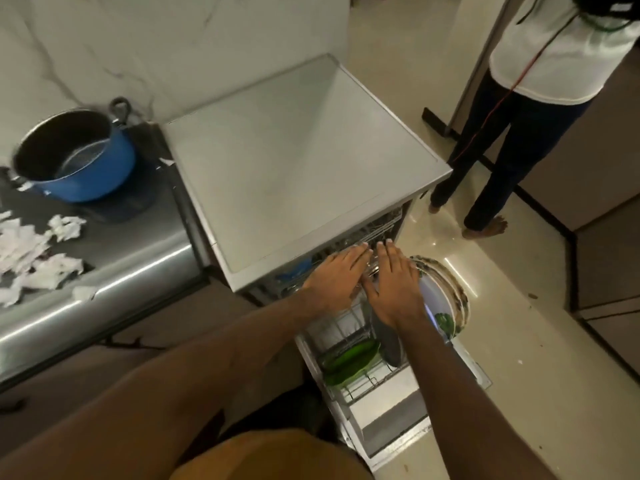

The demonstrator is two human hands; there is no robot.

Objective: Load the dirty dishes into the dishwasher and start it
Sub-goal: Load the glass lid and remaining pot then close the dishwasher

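While the dishwasher (304, 161) stands open, a person leans over it, left hand (334, 277) and right hand (394, 285) laid flat, fingers straight, grasping nothing, on the upper rack (381, 226) at its front. Green plates (349, 358) and patterned plates (446, 296) stand in the lower rack (360, 382) drawn out below. Even pressure from both palms should slide the rack in straight. A blue pot (79, 157) sits on the tabletop (138, 265) left of the dishwasher.

The steel counter (138, 271) at left carries a blue pot (86, 168) at its far end and crumpled paper scraps (27, 251) nearer. In the dishwasher (294, 168), the pulled-out rack (360, 386) holds green plates (349, 358) and patterned plates (440, 296) — all on edge.
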